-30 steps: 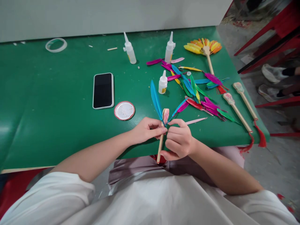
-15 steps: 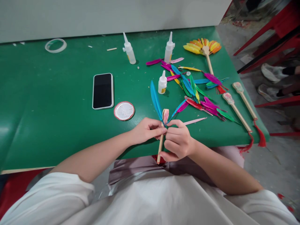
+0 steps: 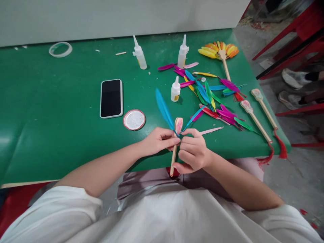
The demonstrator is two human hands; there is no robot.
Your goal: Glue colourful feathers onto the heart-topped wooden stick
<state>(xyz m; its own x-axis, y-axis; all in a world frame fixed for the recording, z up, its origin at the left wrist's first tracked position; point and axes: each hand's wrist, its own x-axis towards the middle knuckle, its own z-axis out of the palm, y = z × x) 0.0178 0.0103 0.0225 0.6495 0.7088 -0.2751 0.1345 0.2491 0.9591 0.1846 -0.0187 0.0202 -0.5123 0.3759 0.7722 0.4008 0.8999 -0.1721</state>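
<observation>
Between my hands, at the table's front edge, is a wooden fan handle (image 3: 173,157) with a pinkish patterned head. My left hand (image 3: 160,141) pinches it just below the head. Two blue feathers fan out from the base of the head, one leaning left (image 3: 164,109) and one leaning right (image 3: 193,118). My right hand (image 3: 192,150) is curled beside the handle, its index fingertip at the base of the right feather and its thumb near the handle's lower end. A red tassel (image 3: 173,172) hangs at the bottom.
Three glue bottles (image 3: 175,89), a phone (image 3: 111,98), a round lid (image 3: 134,119) and a tape ring (image 3: 60,49) lie on the green table (image 3: 63,118). Loose coloured feathers (image 3: 207,91), a yellow feather fan (image 3: 223,60) and two tasselled handles (image 3: 258,123) are at the right.
The left blue feather has tilted further left and the right one further right, so they spread wider. My right index finger has shifted slightly right; my left hand stays in place.
</observation>
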